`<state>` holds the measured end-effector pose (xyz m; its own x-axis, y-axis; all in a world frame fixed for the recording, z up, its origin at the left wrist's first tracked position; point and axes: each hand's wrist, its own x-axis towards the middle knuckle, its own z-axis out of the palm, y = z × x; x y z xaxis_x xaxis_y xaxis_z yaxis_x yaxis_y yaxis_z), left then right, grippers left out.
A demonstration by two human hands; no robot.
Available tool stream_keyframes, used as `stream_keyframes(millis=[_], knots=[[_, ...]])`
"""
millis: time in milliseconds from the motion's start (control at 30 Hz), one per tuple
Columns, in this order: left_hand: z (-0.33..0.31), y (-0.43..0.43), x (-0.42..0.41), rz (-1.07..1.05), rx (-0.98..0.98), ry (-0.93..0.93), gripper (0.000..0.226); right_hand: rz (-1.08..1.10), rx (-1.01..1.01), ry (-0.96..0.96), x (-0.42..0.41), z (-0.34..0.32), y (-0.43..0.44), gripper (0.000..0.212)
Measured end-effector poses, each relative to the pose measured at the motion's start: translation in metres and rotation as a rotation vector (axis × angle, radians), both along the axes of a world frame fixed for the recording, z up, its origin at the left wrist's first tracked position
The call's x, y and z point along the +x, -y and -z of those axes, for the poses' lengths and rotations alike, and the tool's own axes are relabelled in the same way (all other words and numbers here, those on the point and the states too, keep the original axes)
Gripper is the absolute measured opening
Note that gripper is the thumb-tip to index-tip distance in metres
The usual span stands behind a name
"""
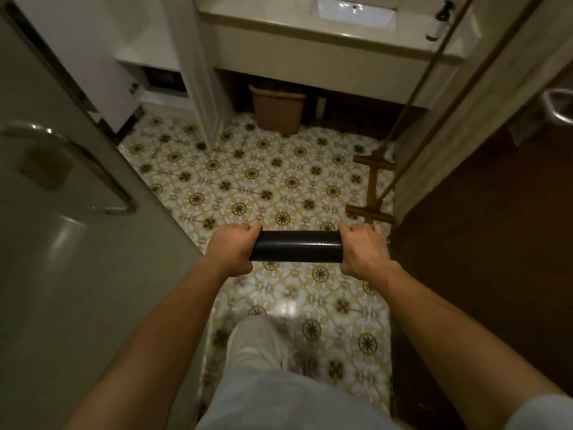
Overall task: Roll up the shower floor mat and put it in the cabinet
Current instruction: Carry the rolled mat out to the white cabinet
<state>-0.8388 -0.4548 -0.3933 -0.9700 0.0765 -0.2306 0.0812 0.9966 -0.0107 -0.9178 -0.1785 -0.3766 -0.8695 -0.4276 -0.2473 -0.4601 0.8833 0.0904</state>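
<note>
The shower floor mat (296, 246) is a tight black roll held level in front of me, above the patterned tile floor. My left hand (231, 248) is closed over its left end and my right hand (364, 251) is closed over its right end. Both forearms reach forward from the bottom of the view. A cabinet with a dark open compartment (161, 77) stands at the far left. The sink counter (310, 29) has open dark space beneath it.
A glass door with a metal handle (77, 169) fills the left side. A brown bin (277, 108) sits under the counter. A wooden ladder rack (373, 187) leans at the right, beside a dark brown wall (483, 243). A dark bottle (438, 21) stands on the counter.
</note>
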Motion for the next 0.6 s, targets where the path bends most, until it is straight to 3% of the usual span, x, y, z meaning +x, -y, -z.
stream_keyframes(millis=[200,600], knots=[[0.002,0.052,-0.080,-0.062,0.029,0.010,0.072,-0.030,0.011,0.046,-0.093,0.002,0.060,0.062],[-0.005,0.214,-0.266,-0.239,0.066,0.000,0.061,-0.117,0.012,0.039,-0.309,-0.005,0.241,0.062]])
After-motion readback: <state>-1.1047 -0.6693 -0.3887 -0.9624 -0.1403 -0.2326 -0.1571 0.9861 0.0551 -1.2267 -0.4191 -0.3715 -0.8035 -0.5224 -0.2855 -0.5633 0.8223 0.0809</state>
